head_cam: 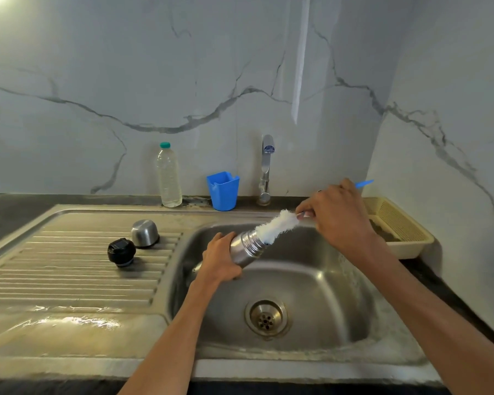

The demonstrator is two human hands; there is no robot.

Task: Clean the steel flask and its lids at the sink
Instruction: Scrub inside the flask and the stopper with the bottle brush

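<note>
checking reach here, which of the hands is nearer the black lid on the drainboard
Left. The left hand grips the flask just right of the black lid; the right hand holds the brush farther right, over the basin.

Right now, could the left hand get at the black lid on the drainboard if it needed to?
Probably yes, but not freely. The black lid sits in the open just left of the left hand, nothing between them. That hand grips the steel flask, though, with the brush in its mouth, so it would have to let go first.
</note>
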